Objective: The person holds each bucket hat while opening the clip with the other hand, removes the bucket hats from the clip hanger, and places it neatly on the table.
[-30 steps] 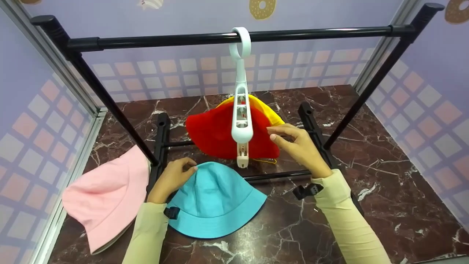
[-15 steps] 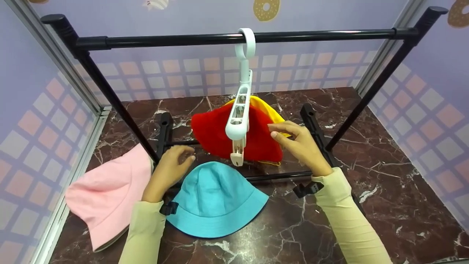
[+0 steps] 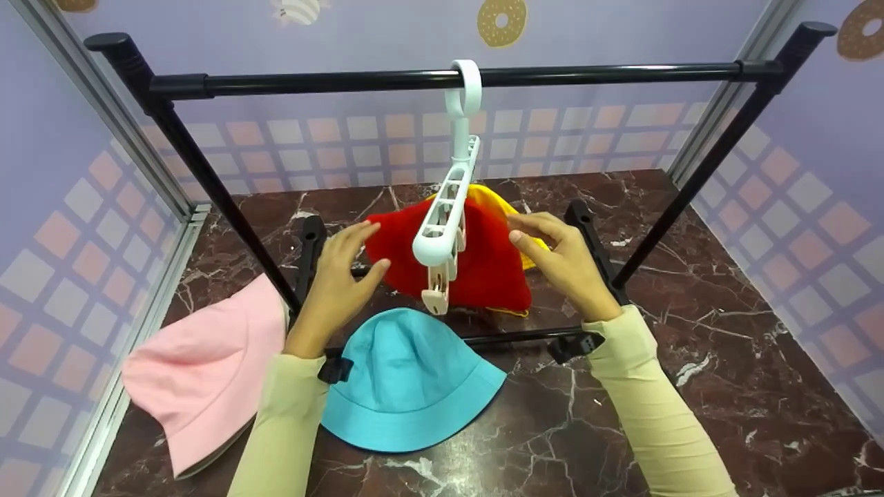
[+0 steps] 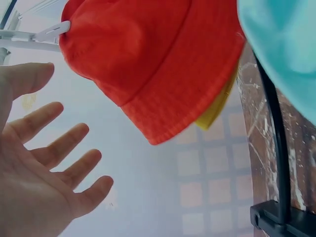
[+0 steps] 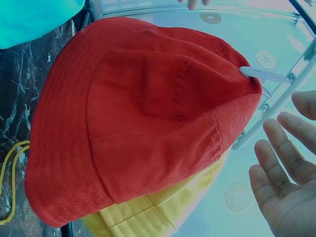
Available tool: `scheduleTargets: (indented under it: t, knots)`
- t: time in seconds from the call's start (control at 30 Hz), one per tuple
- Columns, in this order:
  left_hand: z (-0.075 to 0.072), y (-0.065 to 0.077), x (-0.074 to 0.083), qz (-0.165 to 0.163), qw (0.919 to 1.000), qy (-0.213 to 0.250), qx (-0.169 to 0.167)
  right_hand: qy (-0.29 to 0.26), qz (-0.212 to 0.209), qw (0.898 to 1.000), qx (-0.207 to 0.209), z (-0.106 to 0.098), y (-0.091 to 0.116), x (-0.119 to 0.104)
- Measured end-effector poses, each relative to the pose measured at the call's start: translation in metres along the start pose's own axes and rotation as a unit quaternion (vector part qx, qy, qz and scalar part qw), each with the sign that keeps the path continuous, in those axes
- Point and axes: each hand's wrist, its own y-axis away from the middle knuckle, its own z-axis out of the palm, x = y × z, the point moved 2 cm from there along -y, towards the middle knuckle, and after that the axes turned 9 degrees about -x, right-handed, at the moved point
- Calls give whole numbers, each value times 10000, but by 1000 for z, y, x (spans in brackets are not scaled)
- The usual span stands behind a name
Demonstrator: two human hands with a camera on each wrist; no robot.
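A white clip hanger [image 3: 442,214] hangs by its ring from the black rail. One of its clips pinches the crown of a red bucket hat [image 5: 148,108]; behind that hat a yellow hat [image 5: 153,212] partly shows. My left hand [image 3: 338,279] is raised left of the red hat, fingers spread and holding nothing; in the left wrist view the palm and fingers [image 4: 74,143] are apart from the hat. On the other side my right hand [image 3: 563,262] stays beside the red hat, fingers relaxed, touching nothing in the right wrist view. Below lies a turquoise bucket hat [image 3: 407,386].
A pink bucket hat [image 3: 207,373] lies at the left, by the rack's left foot. The black rack [image 3: 331,81] stands on a dark red marble surface [image 3: 690,386], between patterned walls. A yellow cord [image 5: 10,177] dangles near the red hat's brim.
My left hand has left the turquoise hat's crown and risen toward the hanger, its fingers spreading. The hanger has turned, its near end swinging left. My right hand has barely moved.
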Motion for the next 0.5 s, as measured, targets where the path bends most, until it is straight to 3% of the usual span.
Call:
scheduleTargets:
  t: [0.17,0.5]
  knots:
    - [2,-12,6,-101,9998,26,-174,-105,12,9999,46,0,-8,-3]
    - [5,-33,10,-161,9995,48,-250,294,436,9986,-13,-2,-23,-6]
